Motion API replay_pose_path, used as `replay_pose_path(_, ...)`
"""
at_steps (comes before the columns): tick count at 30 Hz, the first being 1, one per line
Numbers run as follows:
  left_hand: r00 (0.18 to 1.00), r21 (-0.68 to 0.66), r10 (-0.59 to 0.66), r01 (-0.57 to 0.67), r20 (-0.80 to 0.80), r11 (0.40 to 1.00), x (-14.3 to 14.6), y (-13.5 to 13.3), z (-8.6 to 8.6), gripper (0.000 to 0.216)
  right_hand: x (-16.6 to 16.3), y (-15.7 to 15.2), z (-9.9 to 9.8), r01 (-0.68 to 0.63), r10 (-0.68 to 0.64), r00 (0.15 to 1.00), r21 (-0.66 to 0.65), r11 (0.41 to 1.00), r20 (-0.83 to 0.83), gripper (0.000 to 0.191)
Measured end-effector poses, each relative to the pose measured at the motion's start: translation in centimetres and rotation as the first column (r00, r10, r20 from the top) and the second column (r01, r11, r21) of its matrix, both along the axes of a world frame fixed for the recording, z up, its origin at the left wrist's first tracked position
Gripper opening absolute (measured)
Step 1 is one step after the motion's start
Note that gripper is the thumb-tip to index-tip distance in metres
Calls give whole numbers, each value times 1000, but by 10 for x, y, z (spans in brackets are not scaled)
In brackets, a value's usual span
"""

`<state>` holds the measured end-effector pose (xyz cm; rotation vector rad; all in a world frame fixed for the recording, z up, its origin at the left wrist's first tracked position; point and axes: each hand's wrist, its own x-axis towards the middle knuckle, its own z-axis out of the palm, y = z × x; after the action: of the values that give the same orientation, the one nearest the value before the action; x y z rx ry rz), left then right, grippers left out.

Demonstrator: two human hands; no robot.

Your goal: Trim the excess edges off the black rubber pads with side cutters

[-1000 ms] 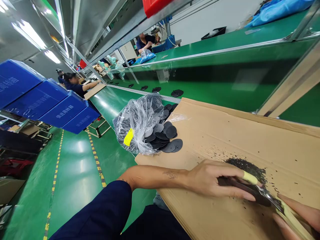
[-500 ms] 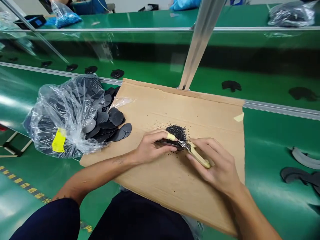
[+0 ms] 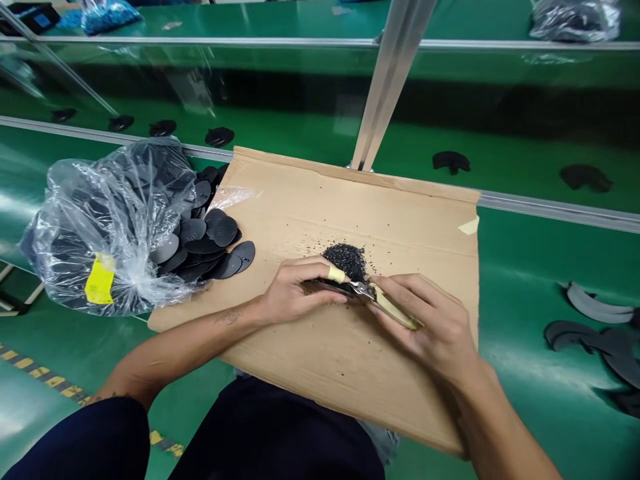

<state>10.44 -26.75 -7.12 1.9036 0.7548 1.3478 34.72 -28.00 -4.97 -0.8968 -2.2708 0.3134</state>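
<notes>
My left hand (image 3: 295,292) is closed on a flat black disc (image 3: 325,288), with a yellow guard on one fingertip. My right hand (image 3: 430,323) grips yellow-handled cutters (image 3: 387,307) whose metal tip meets the disc's edge. Both hands rest on a brown cardboard sheet (image 3: 390,213). A small pile of black trimmings (image 3: 345,260) lies just behind the hands. To the left, a clear plastic bag (image 3: 100,227) with a yellow label spills several black discs (image 3: 215,243) onto the cardboard.
The green conveyor belt (image 3: 525,140) beyond the cardboard carries scattered black parts (image 3: 450,161). A slanted metal post (image 3: 385,87) rises behind the sheet. Curved grey and black pieces (image 3: 595,320) lie at the right. A bag of blue items (image 3: 103,13) sits far left.
The view swung from the left aisle and other workers down onto the cardboard. Both hands stay on the disc and cutters, hardly shifted in the last half second.
</notes>
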Motion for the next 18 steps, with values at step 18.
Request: replay_pose_path(18,998,45,2,1,-70,999,2,-2,-2,26,-2,-3,-3,90,-89,996,-23,996,30,21)
